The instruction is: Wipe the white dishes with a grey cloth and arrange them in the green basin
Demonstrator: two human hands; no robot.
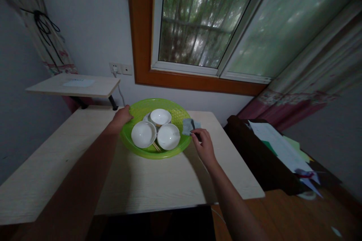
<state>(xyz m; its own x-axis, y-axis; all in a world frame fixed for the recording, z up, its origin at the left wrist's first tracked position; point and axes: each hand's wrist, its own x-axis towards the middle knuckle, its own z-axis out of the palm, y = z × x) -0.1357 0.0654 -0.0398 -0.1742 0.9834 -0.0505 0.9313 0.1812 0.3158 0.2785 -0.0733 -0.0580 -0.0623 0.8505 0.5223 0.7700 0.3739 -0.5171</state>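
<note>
A green plastic basin [154,101] is over the light wood table [158,184]. Three white bowls sit in it: a rear bowl [160,116], a left bowl [143,134] and a right bowl [169,136]. Another white dish shows partly behind them, and chopsticks [156,147] stick out between the front two. At the basin's left rim, my left hand [123,116] is closed around the edge. My right hand [203,143] pinches a grey-blue cloth [187,126] by the right rim; whether its fingers also touch the rim is unclear.
A small raised shelf [98,86] with a paper on it stands at the table's back left. Behind it are a wall socket [115,68] and a cord. A window [198,19] faces me. Right of the table, a dark brown piece of furniture [260,154] holds papers.
</note>
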